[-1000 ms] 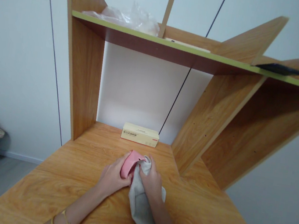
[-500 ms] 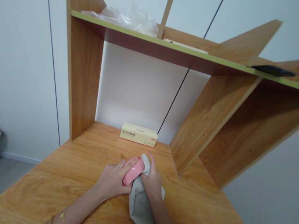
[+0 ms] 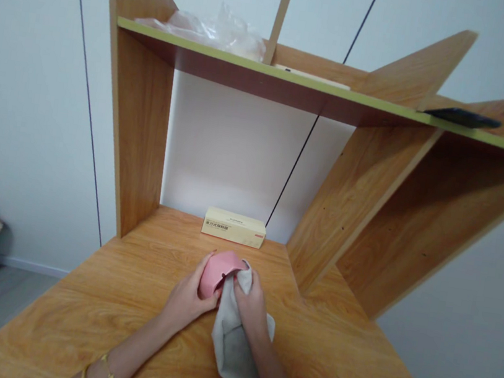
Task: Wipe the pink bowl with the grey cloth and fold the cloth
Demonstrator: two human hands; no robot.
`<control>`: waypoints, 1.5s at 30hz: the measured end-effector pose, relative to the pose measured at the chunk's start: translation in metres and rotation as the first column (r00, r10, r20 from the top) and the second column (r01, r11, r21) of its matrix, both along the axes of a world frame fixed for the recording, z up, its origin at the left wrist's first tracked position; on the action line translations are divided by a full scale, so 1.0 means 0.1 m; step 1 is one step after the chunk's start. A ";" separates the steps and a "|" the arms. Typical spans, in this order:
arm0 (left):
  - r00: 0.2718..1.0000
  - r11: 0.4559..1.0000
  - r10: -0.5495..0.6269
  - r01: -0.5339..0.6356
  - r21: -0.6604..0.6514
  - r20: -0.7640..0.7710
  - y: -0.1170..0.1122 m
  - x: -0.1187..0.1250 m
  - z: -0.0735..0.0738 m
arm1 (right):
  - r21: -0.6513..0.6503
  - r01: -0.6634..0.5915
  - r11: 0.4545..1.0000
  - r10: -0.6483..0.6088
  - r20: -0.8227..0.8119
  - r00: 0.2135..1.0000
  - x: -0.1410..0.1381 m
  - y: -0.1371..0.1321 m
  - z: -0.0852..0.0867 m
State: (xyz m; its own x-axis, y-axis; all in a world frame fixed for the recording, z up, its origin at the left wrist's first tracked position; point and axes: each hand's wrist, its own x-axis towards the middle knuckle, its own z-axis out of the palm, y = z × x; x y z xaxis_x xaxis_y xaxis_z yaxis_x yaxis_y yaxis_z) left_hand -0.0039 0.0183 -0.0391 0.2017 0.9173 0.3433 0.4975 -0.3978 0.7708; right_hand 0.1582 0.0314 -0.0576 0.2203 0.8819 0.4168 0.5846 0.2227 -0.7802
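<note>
A pink, faceted, hollow object [image 3: 220, 271] is held up over the desk; a small dark notch shows at its edge, and its exact kind I cannot make out. My left hand [image 3: 192, 296] wraps round its left side, thumb below and fingers behind. Pinched in my right hand [image 3: 251, 301] is a grey cloth [image 3: 236, 352], pressed against the right edge and opening of the pink object. The cloth's lower part hangs down toward the desk, partly behind my right forearm.
The wooden desk [image 3: 138, 298] carries a cream printed box [image 3: 234, 227] near the wall. Above runs a shelf [image 3: 205, 57] with a clear plastic bag [image 3: 218, 31] and a flat black item [image 3: 463, 117]. Upright wooden panels [image 3: 356, 210] stand to the right.
The pink object has been turned, so its notched opening now faces me and the cloth. My right hand has shifted slightly down and left, with the cloth at that opening.
</note>
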 end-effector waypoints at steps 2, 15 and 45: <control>0.996 0.999 0.039 -0.042 -0.032 -0.083 0.00 -0.02 0.04 | 0.025 0.037 0.999 -0.040 0.112 0.993 0.03 -0.04 0.05; 0.990 0.992 -0.084 0.094 0.084 -0.116 -0.06 -0.01 0.09 | 0.008 -0.147 0.989 0.147 -0.063 0.987 0.08 0.01 -0.01; 0.995 0.997 -0.076 0.076 0.004 0.063 -0.03 0.02 -0.01 | 0.029 -0.048 0.998 0.053 -0.181 0.982 0.07 0.06 -0.10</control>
